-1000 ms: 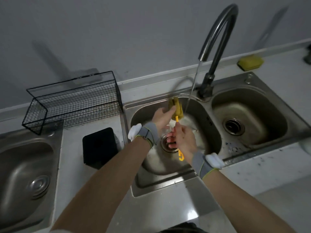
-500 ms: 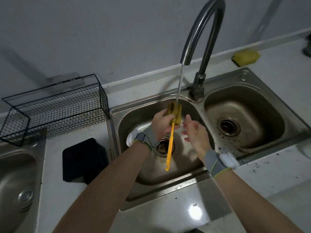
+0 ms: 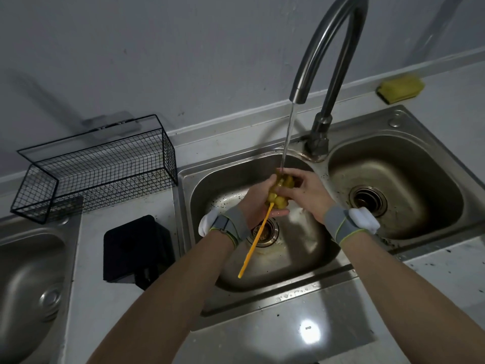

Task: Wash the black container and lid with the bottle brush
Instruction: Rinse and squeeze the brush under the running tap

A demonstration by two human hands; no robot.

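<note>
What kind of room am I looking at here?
Probably a kitchen washing-up area: a stainless double sink, a gooseneck tap running onto a bottle brush, and a wire basket on the counter.

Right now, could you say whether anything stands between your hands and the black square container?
Nothing visible does. The left hand and right hand hold the yellow bottle brush under the water; the black square container sits left of the steel sink, only its rim between.

In front of the faucet (image 3: 319, 137), under its spout, the bottle brush (image 3: 278, 202) hangs over the left sink basin (image 3: 301, 253). The wire basket (image 3: 105, 164) and the container (image 3: 133, 245) lie left of the faucet, and the sponge (image 3: 400, 89) lies behind it, rightward.
</note>
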